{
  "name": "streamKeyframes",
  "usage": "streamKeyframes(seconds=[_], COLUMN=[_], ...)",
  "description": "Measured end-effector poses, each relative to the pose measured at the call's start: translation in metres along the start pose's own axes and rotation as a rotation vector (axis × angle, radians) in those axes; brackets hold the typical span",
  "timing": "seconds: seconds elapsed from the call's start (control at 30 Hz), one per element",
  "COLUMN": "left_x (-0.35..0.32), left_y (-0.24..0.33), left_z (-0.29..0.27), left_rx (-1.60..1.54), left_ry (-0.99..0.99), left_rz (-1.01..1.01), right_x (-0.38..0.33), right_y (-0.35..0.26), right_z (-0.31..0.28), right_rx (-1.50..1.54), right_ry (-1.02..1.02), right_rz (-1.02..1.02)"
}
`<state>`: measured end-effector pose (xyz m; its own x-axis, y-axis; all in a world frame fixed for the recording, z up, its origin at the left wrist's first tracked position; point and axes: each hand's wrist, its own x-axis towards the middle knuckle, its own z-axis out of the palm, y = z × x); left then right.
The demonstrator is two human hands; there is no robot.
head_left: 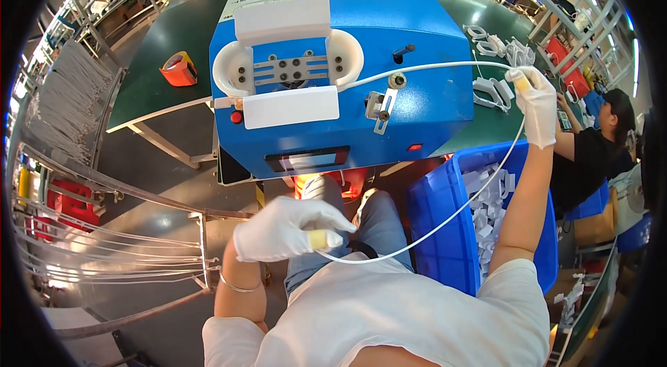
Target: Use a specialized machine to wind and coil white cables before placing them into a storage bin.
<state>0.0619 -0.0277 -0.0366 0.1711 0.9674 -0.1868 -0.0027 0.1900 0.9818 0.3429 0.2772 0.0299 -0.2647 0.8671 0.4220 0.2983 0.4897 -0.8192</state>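
Observation:
White gloves with yellow finger wraps cover both hands. My right hand (pixel 536 104) is raised beyond the machine's right end, its fingers closed around a white cable (pixel 439 66). From there the cable runs left over the blue machine (pixel 427 27) to a white rounded former (pixel 345 58). Another stretch sags in a long arc down to my left hand (pixel 288 229), which is low in front of my body. Its fingers bend over the thumb, and the cable comes out beside the wrapped finger; the exact grip is partly hidden. Two white flaps (pixel 292 107) flank the metal slotted plates.
A blue bin (pixel 438 190) with many white pieces stands below my right arm. An orange tape roll (pixel 179 69) lies on the green table (pixel 156 34). Bundled white cables (pixel 520 53) rest right of the machine. A rack of cables (pixel 104 249) stands left; a person (pixel 590 124) sits right.

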Motion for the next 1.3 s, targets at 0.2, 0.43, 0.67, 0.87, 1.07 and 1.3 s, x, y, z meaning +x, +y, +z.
streamKeyframes(seconds=[0.2,0.43,0.67,0.87,1.07,1.3], left_x=[0.018,0.037,0.053,0.051,0.056,0.070], left_y=[-0.047,-0.064,-0.099,-0.129,-0.153,-0.131], left_z=[0.018,0.037,0.047,0.039,0.039,0.042], left_rx=[-0.087,-0.035,-0.094,0.004,0.061,0.180], left_ry=[-0.123,-0.197,-0.250,-0.122,-0.077,-0.046], left_rz=[-0.019,-0.157,-0.151,-0.155,-0.222,-0.197], right_x=[-0.011,-0.028,-0.043,-0.047,-0.051,-0.050], right_y=[0.010,0.002,-0.052,-0.056,-0.058,-0.060], right_z=[-0.020,-0.002,0.056,0.066,0.069,0.077], right_rx=[0.008,-0.033,0.138,0.255,0.260,0.361], right_ry=[-0.068,-0.183,-0.496,-0.555,-0.527,-0.539], right_rz=[0.052,-0.053,0.220,0.130,0.179,0.175])
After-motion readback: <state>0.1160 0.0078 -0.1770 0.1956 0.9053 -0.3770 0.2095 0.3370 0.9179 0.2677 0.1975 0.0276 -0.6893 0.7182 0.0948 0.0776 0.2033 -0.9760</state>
